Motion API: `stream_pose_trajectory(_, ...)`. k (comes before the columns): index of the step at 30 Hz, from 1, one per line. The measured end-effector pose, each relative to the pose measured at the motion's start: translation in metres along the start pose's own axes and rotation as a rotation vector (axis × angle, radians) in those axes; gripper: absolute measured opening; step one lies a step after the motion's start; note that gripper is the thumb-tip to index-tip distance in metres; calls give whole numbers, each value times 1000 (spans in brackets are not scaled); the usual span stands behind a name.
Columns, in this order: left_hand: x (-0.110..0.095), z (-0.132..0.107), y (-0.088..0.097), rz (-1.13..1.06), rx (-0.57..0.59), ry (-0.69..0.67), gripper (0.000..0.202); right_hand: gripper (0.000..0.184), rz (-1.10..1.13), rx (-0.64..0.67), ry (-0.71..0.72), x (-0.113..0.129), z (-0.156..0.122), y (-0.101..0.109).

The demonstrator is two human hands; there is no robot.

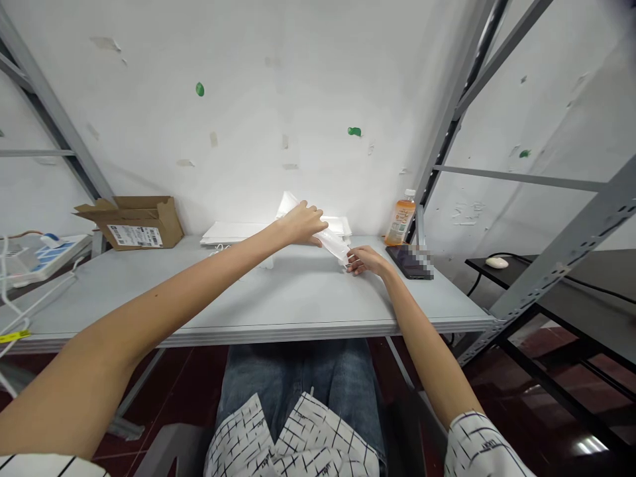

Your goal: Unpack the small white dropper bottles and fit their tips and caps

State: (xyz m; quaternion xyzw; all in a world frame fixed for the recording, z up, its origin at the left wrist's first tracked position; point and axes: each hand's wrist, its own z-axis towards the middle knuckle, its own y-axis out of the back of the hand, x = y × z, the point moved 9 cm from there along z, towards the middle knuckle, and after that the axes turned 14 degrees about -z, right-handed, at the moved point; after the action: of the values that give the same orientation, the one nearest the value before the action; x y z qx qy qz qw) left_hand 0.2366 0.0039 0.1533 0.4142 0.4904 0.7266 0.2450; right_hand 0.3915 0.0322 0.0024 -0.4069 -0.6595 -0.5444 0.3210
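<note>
My left hand (302,222) is closed around the upper part of a white, translucent bag-like sheet (332,242) at the back of the grey table (278,298). My right hand (364,260) pinches the lower corner of the same sheet near the table surface. The sheet slants down from upper left to lower right between the two hands. Behind it lies a flat stack of white sheets (233,232) against the wall.
An open cardboard box (133,221) stands at the back left. An orange drink bottle (400,218) and a dark phone (410,261) sit at the back right. Grey shelf posts (546,265) rise on the right, beside a black desk with a mouse (497,262). Cables hang at the left.
</note>
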Motion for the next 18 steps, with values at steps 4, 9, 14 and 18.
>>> stream_pose_trajectory(4,13,-4,7,10,15,24,40,17,-13,3,12,-1,2,0)
stream_pose_trajectory(9,38,-7,-1,-13,31,60,43,21,13,-35,16,0,3,4)
stream_pose_trajectory(14,53,-14,-13,-16,54,106,42,23,-9,-92,16,4,-2,10)
stream_pose_trajectory(18,58,-20,-19,12,85,137,44,22,-41,-67,88,9,-3,5)
